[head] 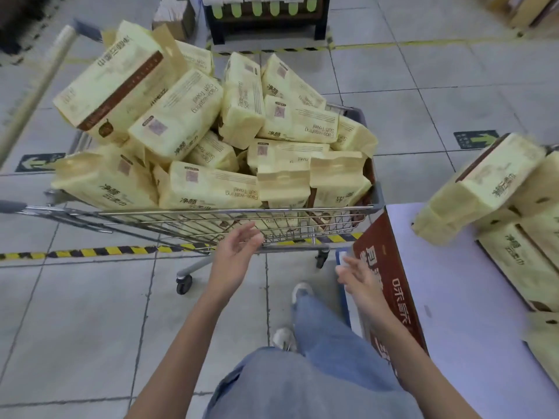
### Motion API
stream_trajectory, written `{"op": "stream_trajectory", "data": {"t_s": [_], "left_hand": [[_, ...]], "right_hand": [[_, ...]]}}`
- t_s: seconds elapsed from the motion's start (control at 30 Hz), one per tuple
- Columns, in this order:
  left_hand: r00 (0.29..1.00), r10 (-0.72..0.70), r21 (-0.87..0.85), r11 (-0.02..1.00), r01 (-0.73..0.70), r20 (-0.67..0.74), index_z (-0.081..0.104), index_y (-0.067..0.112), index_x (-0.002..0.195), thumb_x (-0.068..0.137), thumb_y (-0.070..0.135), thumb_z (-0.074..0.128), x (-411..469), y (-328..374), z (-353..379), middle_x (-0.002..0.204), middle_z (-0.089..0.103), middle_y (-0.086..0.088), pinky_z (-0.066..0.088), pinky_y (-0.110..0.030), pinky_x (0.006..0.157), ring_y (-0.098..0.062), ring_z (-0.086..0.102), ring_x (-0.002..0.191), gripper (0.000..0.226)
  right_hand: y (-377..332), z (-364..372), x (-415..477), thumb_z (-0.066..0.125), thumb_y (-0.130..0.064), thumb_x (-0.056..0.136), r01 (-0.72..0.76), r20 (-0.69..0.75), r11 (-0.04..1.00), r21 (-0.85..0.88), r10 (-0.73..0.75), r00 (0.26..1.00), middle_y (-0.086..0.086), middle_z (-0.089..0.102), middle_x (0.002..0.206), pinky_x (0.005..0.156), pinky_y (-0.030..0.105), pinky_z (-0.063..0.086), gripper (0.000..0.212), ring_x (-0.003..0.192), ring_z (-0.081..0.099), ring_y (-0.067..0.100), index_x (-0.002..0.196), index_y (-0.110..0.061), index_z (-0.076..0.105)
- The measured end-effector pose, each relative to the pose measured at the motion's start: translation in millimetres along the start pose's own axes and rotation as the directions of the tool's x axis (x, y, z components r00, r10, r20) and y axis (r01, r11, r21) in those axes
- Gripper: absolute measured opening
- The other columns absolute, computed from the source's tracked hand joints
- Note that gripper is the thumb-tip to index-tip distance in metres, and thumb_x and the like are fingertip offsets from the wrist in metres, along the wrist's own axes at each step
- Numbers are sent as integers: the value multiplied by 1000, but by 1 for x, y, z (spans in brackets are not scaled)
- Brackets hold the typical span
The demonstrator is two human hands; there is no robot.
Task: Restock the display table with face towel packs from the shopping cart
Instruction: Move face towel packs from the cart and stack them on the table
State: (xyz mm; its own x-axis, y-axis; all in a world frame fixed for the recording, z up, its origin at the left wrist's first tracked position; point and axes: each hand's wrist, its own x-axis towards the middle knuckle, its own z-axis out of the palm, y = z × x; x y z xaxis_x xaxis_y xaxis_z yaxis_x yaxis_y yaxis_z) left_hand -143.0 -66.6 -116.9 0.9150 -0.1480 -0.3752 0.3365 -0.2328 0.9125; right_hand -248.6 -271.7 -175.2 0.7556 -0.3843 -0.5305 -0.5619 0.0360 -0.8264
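As left hand hangs open, towel packs just beyond

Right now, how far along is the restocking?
Early. A few face towel packs already lie on the display table. The left hand and right hand are open, holding nothing, between shopping cart and table. The cart's heaped packs are mostly left to move.

Saw grey floor tiles crossed near the front by yellow-and-black striped tape. Spotted a green arrow sticker on the floor at left and a second arrow sticker at right. Farther back, found a cardboard box just beside a dark rack hung with green tags. Noticed a pale tube slanting along the left edge.
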Motion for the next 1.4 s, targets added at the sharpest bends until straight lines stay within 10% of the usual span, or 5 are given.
{"op": "stream_trajectory", "data": {"t_s": [0.23, 0.37, 0.83, 1.03, 1.4], "left_hand": [[982, 162, 331, 925, -186, 97, 25, 32, 147, 63, 35, 86, 82, 25, 12, 149, 34, 11, 32, -27, 109, -5, 32, 134, 103], [977, 119, 497, 846, -192, 175, 15, 28, 150, 54, 31, 91, 124, 25, 23, 149, 36, 7, 34, -37, 111, -15, 35, 135, 123], [986, 113, 268, 953, -142, 119, 39, 22, 119, 52, 7, 91, 179, 44, 26, 109, 53, 16, 43, -3, 69, 14, 51, 94, 86], [991, 116, 154, 980, -126, 73, 45, 22, 121, 52, 11, 92, 177, 60, 22, 114, 59, 13, 48, -13, 82, 12, 55, 100, 85], [988, 128, -326, 934, -148, -84, 58, 17, 113, 29, 47, 94, 170, 111, 18, 98, 73, 0, 56, -30, 69, -20, 69, 94, 96]], "right_hand": [[-72, -21, 98, 80, -23, 72, 218, -69, 975, -51, -221, 973, -2, 42, 140, 103, 36, 40, 93, 126, 44, 14, 146, -20, 24], [-89, -29, 142, 90, -23, 55, 327, 82, 934, -146, -318, 945, -5, 46, 134, 96, 12, 40, 110, 119, 46, -3, 143, -13, 24], [-121, -44, 183, 87, -57, 45, 354, 203, 923, -151, -322, 925, -20, 58, 117, 93, 30, 49, 97, 115, 55, 11, 122, -20, 41], [-128, -41, 186, 90, -35, 36, 372, 158, 926, -65, -359, 920, -13, 58, 113, 80, 6, 44, 100, 103, 56, -9, 121, -13, 42], [-147, -55, 173, 93, -18, 48, 270, -82, 908, 320, -258, 963, 5, 60, 116, 79, 30, 56, 98, 100, 64, 7, 129, -3, 41]]}}
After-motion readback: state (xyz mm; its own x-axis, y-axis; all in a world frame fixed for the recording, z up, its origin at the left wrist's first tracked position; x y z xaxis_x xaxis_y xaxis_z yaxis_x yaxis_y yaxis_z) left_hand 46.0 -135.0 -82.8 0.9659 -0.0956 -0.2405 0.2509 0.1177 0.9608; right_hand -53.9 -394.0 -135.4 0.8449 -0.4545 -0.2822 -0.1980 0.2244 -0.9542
